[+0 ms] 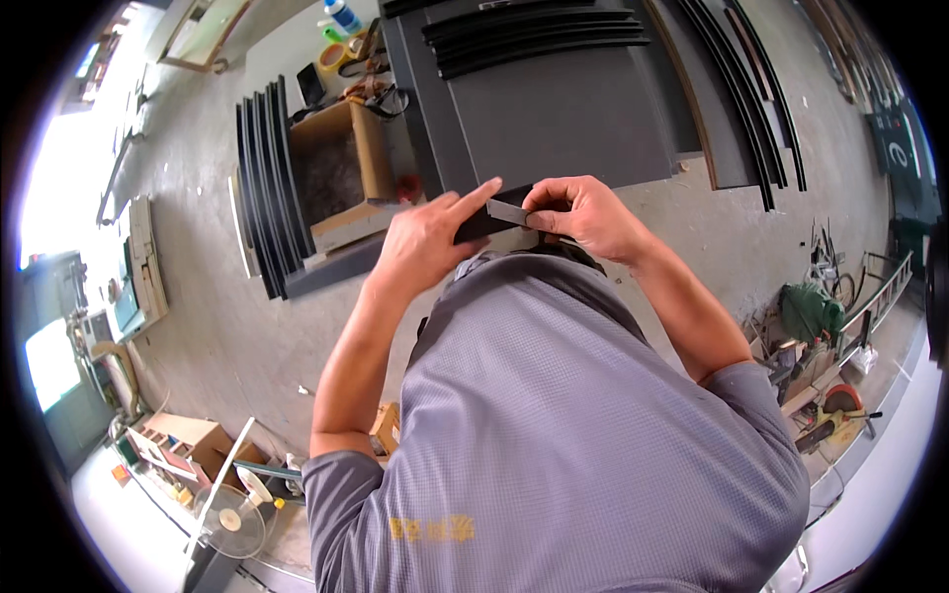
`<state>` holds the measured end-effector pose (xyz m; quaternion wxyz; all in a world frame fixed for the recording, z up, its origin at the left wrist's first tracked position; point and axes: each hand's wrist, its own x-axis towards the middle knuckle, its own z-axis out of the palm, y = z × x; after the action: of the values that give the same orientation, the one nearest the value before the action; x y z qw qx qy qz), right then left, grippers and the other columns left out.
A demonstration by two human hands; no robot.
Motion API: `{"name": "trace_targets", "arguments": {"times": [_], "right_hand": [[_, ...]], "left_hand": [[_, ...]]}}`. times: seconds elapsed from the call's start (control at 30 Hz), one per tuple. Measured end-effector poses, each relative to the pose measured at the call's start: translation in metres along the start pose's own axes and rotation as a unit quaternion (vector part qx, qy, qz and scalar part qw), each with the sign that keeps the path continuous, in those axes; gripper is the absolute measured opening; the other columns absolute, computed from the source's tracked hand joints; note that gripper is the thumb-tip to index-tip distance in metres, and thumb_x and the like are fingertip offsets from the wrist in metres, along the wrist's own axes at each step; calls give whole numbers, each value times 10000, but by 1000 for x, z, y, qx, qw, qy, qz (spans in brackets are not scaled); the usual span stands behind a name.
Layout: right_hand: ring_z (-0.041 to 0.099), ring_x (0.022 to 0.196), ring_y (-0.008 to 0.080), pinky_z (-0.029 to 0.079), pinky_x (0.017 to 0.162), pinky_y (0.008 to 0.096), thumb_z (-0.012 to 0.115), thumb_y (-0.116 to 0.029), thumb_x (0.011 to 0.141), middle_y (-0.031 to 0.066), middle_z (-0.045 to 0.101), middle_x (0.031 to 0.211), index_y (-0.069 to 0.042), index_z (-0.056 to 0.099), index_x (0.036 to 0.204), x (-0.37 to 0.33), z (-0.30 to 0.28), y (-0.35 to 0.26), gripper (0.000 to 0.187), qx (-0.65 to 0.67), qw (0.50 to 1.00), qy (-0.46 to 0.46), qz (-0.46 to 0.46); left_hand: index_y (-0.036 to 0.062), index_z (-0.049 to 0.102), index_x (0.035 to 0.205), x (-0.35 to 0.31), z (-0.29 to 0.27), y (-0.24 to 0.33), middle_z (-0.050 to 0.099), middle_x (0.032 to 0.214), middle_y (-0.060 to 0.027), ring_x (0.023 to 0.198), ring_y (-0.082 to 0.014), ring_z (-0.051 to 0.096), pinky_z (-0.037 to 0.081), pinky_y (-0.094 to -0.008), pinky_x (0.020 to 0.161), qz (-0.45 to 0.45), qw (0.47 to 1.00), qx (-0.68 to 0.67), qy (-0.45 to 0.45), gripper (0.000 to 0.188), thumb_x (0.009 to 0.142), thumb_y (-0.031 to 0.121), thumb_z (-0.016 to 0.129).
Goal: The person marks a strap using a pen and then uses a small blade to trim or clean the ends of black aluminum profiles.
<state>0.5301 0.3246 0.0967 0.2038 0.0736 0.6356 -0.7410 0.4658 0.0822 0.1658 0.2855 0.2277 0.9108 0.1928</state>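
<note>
My left hand (423,240), somewhat blurred, grips a long dark strip (341,269) across my front. Its index finger stretches along the far side and the thumb lies on the near side. My right hand (593,219) pinches a small flat grey metal piece (506,211) between thumb and fingertips. This piece lies over the strip, close to my left fingertips; whether they touch cannot be made out. Beyond both hands is a large dark grey panel (563,119), with several black strips (534,42) on its far part.
Left of the panel stand an open cardboard box (371,148) and several upright-looking black strips (262,188). Tape (333,56), a phone (310,85) and a bottle (342,15) lie farther back. More long strips (736,89) lie right. A fan (232,519) stands behind left.
</note>
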Motion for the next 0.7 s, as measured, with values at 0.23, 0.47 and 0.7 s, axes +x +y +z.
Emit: {"name": "trace_targets", "arguments": {"times": [0.23,0.47,0.7], "right_hand": [[639,853,127,532,758,277,671,40,1016,39,687,1023,10,695,1122,-35,-10,-12,112,-166,965,173,-111],[694,818,302,541,728,375,695,-34,988,91,709,1003,-34,720,1080,-48,13,-2,96,-306,921,172,-171],[701,822,327,549,718,402,712,-59,962,83,713,978,-53,726,1060,-41,4,0,100,-383,884,222,-153]], "left_hand": [[170,597,1540,-20,39,-9,780,1165,-192,1063,-391,743,576,-441,944,35,997,-68,27,675,940,390,815],[186,610,1526,-23,43,0,792,1138,-173,1029,-365,766,585,-437,920,14,998,-50,23,661,935,396,819],[196,599,1535,-24,46,-3,791,1165,-172,1042,-366,768,592,-438,932,14,999,-42,20,673,933,401,818]]}}
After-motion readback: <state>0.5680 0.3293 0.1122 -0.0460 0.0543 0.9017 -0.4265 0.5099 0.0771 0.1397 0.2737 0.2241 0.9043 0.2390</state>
